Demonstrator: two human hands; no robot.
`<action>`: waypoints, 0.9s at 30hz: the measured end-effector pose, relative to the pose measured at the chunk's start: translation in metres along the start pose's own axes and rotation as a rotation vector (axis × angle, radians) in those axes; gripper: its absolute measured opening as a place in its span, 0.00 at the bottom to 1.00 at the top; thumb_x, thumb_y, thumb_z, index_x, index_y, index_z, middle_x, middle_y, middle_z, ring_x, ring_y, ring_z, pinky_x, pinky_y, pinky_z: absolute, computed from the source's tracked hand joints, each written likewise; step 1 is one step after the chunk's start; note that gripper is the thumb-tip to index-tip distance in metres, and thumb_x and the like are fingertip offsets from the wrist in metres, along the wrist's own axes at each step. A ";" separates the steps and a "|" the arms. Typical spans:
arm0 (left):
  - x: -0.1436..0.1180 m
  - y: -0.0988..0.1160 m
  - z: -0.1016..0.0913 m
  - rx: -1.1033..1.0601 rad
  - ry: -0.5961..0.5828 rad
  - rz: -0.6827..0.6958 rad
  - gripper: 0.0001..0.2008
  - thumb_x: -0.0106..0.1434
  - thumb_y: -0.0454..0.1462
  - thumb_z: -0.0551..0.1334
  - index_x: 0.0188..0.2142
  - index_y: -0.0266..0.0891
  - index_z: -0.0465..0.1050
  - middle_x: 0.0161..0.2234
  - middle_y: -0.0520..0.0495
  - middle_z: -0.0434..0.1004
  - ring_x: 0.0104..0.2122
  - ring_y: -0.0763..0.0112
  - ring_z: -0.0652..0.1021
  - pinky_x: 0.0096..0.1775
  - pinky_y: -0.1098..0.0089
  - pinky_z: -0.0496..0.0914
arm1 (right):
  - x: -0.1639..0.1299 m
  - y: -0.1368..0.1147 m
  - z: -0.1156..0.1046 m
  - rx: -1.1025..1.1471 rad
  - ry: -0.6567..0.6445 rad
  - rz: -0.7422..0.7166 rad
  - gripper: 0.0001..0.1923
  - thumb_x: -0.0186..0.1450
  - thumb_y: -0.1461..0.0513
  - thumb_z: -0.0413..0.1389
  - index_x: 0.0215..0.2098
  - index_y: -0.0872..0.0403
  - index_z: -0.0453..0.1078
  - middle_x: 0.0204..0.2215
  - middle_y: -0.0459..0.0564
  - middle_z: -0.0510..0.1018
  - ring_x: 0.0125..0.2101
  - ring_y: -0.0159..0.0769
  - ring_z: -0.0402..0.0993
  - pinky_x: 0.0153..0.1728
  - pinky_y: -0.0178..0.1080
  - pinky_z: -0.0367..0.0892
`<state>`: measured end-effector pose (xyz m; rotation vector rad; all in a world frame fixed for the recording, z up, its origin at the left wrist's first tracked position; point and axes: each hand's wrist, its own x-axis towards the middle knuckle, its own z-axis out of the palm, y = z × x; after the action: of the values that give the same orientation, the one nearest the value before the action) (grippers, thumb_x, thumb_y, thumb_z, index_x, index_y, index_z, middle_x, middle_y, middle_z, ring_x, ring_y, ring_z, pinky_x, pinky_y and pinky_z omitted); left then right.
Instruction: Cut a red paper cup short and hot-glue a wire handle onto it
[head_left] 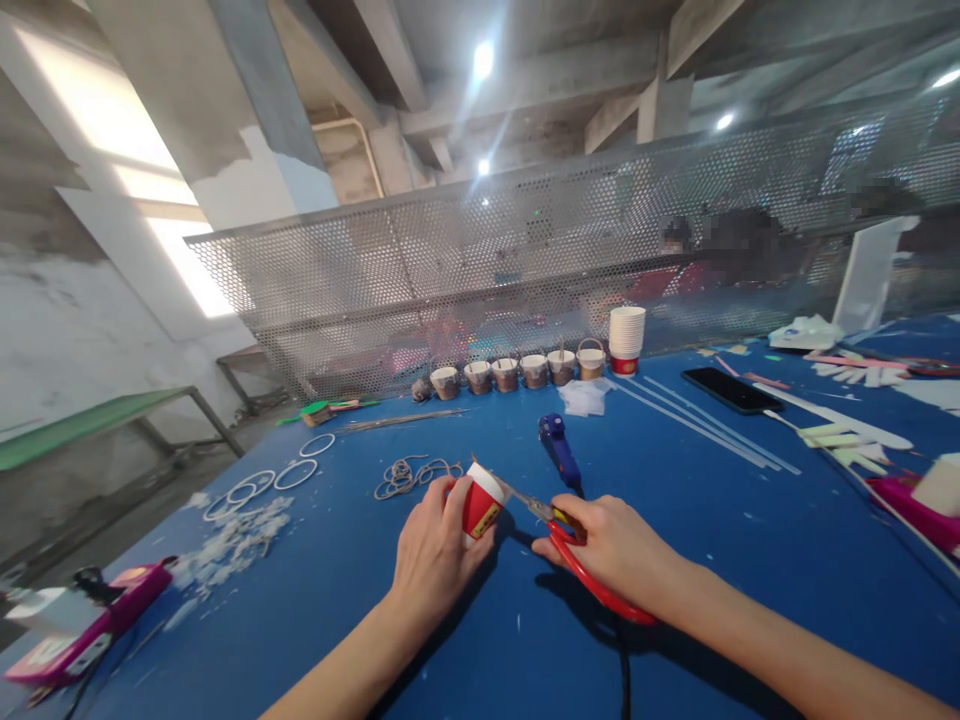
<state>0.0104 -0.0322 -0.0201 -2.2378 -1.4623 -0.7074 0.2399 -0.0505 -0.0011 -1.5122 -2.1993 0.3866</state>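
My left hand (433, 548) holds a small red paper cup (481, 503) tilted on its side just above the blue table (675, 520). My right hand (611, 550) grips red-handled scissors (581, 572), whose blades reach the cup's white rim. A blue glue gun (559, 451) lies just beyond the scissors. A loose tangle of string or rubber bands (409, 474) lies beyond my left hand.
A row of brown-wrapped cups (517, 374) and a stack of paper cups (626, 340) stand at the table's far edge by a perforated metal screen (465, 260). A black phone (731, 389), white strips (697, 425), white rings (262, 482), white scraps (232, 540) and pink boxes (82, 630) lie around.
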 end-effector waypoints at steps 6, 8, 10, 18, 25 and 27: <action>0.003 -0.001 -0.002 -0.139 0.048 -0.069 0.24 0.58 0.39 0.61 0.54 0.41 0.62 0.48 0.39 0.72 0.41 0.56 0.78 0.39 0.60 0.74 | 0.003 0.006 -0.003 0.077 0.045 0.063 0.11 0.62 0.52 0.57 0.32 0.50 0.72 0.21 0.48 0.78 0.23 0.40 0.74 0.24 0.34 0.57; 0.004 0.001 -0.002 -0.238 0.070 -0.124 0.26 0.57 0.37 0.61 0.55 0.40 0.60 0.49 0.38 0.71 0.45 0.55 0.77 0.40 0.60 0.74 | 0.006 0.009 -0.003 0.099 0.049 0.093 0.11 0.61 0.52 0.57 0.34 0.50 0.72 0.24 0.48 0.78 0.25 0.40 0.74 0.25 0.35 0.59; 0.007 0.003 -0.004 -0.380 0.060 -0.219 0.28 0.55 0.37 0.62 0.55 0.38 0.59 0.50 0.37 0.69 0.47 0.55 0.76 0.43 0.59 0.74 | 0.009 0.011 -0.002 0.177 0.052 0.089 0.11 0.60 0.53 0.57 0.35 0.51 0.72 0.25 0.47 0.78 0.25 0.39 0.73 0.26 0.35 0.60; 0.016 0.005 -0.014 -1.049 -0.231 -0.515 0.28 0.50 0.37 0.66 0.51 0.38 0.65 0.45 0.42 0.74 0.45 0.61 0.76 0.49 0.61 0.69 | 0.009 0.012 0.000 0.474 0.025 0.027 0.14 0.59 0.52 0.56 0.38 0.53 0.71 0.23 0.43 0.73 0.21 0.31 0.64 0.24 0.33 0.61; 0.018 0.007 -0.016 -1.449 -0.288 -0.738 0.28 0.46 0.39 0.70 0.48 0.38 0.68 0.36 0.47 0.77 0.33 0.70 0.76 0.37 0.71 0.68 | 0.006 0.009 -0.004 0.408 0.065 0.026 0.14 0.59 0.54 0.57 0.39 0.52 0.71 0.22 0.43 0.74 0.21 0.32 0.66 0.25 0.33 0.63; 0.019 0.007 -0.017 -1.505 -0.324 -0.775 0.27 0.46 0.39 0.70 0.47 0.38 0.70 0.35 0.47 0.77 0.32 0.70 0.75 0.35 0.71 0.67 | 0.006 0.008 -0.005 0.322 0.074 0.012 0.14 0.58 0.55 0.58 0.40 0.52 0.72 0.23 0.44 0.76 0.22 0.34 0.69 0.26 0.34 0.64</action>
<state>0.0201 -0.0308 0.0040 -2.6311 -2.4721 -2.4120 0.2471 -0.0416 0.0001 -1.3415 -1.9604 0.6442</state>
